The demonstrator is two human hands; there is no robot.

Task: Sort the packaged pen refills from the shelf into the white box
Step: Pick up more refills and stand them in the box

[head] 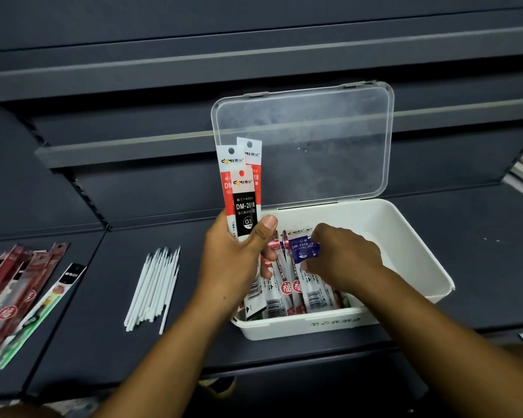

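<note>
Three DOMI DM-2018 packs [244, 203] in left hand [232, 262]

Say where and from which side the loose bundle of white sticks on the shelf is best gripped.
Probably across the middle of the white sticks, coming down from above and pinching across the bundle's width. They lie flat, nearly parallel and slightly fanned on the shelf, with one stray at the near right, so a mid-length pinch would likely gather most.
</note>
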